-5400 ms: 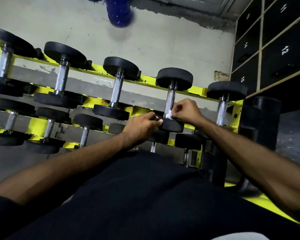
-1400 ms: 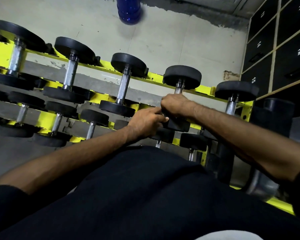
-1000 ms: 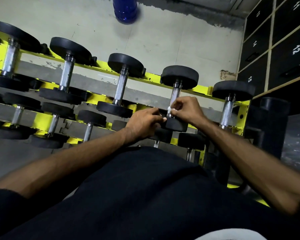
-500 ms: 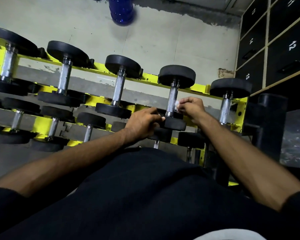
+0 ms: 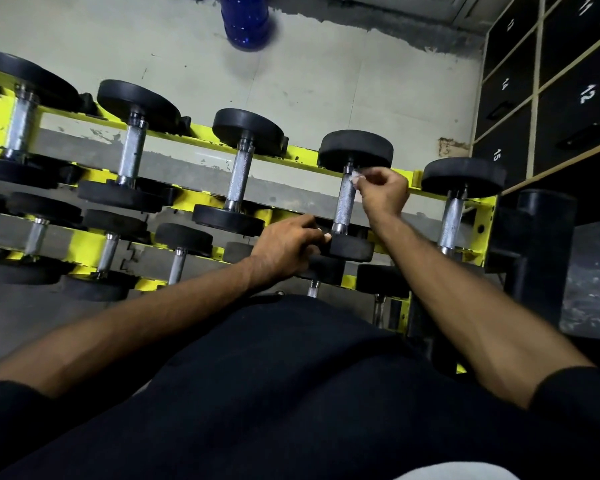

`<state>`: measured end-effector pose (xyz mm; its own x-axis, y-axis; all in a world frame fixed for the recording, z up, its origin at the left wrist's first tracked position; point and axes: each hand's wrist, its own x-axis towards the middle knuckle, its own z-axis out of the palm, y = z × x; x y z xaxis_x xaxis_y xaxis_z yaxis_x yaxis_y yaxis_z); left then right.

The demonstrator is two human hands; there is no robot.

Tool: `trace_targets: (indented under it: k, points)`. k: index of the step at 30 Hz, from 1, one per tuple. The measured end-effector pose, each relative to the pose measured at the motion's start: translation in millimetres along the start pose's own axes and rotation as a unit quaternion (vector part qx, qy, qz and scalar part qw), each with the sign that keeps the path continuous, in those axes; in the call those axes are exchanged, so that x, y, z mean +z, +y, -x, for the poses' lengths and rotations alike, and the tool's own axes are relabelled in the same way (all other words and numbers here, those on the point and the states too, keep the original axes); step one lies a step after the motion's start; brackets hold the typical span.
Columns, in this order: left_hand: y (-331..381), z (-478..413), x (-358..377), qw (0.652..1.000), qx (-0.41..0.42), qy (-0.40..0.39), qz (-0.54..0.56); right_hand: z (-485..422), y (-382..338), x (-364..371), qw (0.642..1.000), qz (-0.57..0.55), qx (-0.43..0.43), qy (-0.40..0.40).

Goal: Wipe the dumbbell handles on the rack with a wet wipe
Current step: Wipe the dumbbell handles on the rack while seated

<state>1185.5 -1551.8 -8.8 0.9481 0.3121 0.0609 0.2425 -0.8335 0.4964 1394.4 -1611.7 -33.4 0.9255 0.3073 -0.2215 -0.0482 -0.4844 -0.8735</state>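
A yellow rack (image 5: 302,157) carries rows of black dumbbells with steel handles. My right hand (image 5: 383,192) pinches a small white wet wipe (image 5: 355,176) against the far end of one knurled handle (image 5: 345,202), just under that dumbbell's far head (image 5: 355,148). My left hand (image 5: 286,245) grips the edge of the same dumbbell's near head (image 5: 350,249). Other top-row handles stand to the left (image 5: 239,178) and to the right (image 5: 449,223).
A blue bottle (image 5: 245,24) stands on the pale floor beyond the rack. Black numbered lockers (image 5: 568,98) fill the right side. A tall black cylinder (image 5: 541,251) stands right of the rack. Smaller dumbbells (image 5: 177,258) lie on the lower tier.
My right hand has slid the wipe from the near end of the handle up to its far end. My left hand has stayed on the near head.
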Motion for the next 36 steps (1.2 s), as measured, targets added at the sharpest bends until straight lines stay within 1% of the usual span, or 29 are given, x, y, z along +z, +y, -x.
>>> trace_targets:
  k: [2,3,5,6,7,8,11,12,13,14,16,17,19,20,21,22,23,24,25,26,27,28,29,30,31,32,33,34,36]
  points:
    - [-1,0,0,1.0,0.0,-0.002,-0.001,6,2,-4,0.993,0.069,-0.095,-0.024]
    - [-1,0,0,1.0,0.002,-0.003,-0.001,9,5,-8,0.982,0.112,-0.146,-0.045]
    - [-2,-1,0,1.0,0.007,-0.004,0.001,15,16,-18,0.939,0.205,-0.256,-0.101]
    - [-2,-1,0,1.0,0.008,-0.004,0.001,16,19,-22,0.917,0.237,-0.294,-0.127]
    - [-2,-1,0,1.0,0.008,-0.004,0.001,15,20,-22,0.905,0.254,-0.312,-0.141]
    - [-2,-1,0,1.0,0.005,-0.002,0.001,12,18,-20,0.903,0.259,-0.317,-0.134]
    - [-2,-1,2,1.0,-0.008,0.0,0.002,-1,4,-3,0.92,0.252,-0.295,-0.053]
    - [-1,-1,2,1.0,-0.012,0.0,0.001,-2,1,3,0.915,0.268,-0.298,-0.037]
    - [-1,-1,2,1.0,-0.016,-0.001,-0.001,-3,0,8,0.901,0.298,-0.314,-0.037]
    - [-2,-2,2,1.0,-0.019,-0.002,-0.002,-3,1,12,0.875,0.337,-0.345,-0.051]
    - [-2,-2,2,1.0,-0.016,-0.004,-0.007,7,4,12,0.803,0.424,-0.405,-0.107]
    - [-3,-3,2,1.0,-0.013,-0.005,-0.01,13,4,10,0.768,0.462,-0.421,-0.141]
    - [-3,-3,1,1.0,-0.01,-0.007,-0.011,19,2,8,0.715,0.504,-0.442,-0.199]
    - [-3,-3,1,1.0,-0.009,-0.007,-0.01,18,1,7,0.699,0.509,-0.454,-0.216]
    - [-2,-3,1,1.0,-0.009,-0.006,-0.01,15,0,5,0.692,0.504,-0.468,-0.222]
    - [-2,-4,1,1.0,-0.01,-0.007,-0.009,10,2,5,0.7,0.487,-0.475,-0.214]
    - [-1,-4,1,1.0,-0.012,-0.006,-0.005,3,3,5,0.728,0.457,-0.475,-0.189]
    - [-2,-3,2,1.0,-0.013,-0.004,-0.001,-3,5,5,0.775,0.409,-0.457,-0.15]
    - [-3,-3,3,1.0,-0.014,-0.003,0.003,-7,5,5,0.83,0.351,-0.42,-0.104]
    - [-4,-3,3,1.0,-0.013,-0.003,0.004,-9,5,5,0.884,0.286,-0.364,-0.061]
    - [-5,-3,4,1.0,-0.012,-0.004,0.004,-6,4,6,0.929,0.226,-0.291,-0.023]
    - [-6,-3,4,1.0,-0.011,-0.006,0.005,-4,7,8,0.963,0.175,-0.207,0.009]
    - [-7,-2,5,1.0,-0.01,-0.009,0.005,0,9,10,0.984,0.13,-0.12,0.035]
    - [-8,-2,5,1.0,-0.007,-0.01,0.004,3,11,13,0.995,0.08,-0.03,0.051]
    - [-8,-3,5,1.0,-0.004,-0.011,0.003,5,11,16,0.996,0.006,0.067,0.059]
    - [-8,-3,5,1.0,-0.002,-0.013,0.003,3,10,19,0.982,-0.088,0.156,0.058]
    - [-8,-3,5,1.0,-0.003,-0.013,0.005,0,7,21,0.957,-0.169,0.234,0.041]
    - [-8,-4,5,1.0,-0.007,-0.013,0.008,-6,4,23,0.929,-0.232,0.287,0.01]
    - [-7,-4,5,1.0,-0.016,-0.012,0.009,-19,0,27,0.885,-0.318,0.332,-0.071]
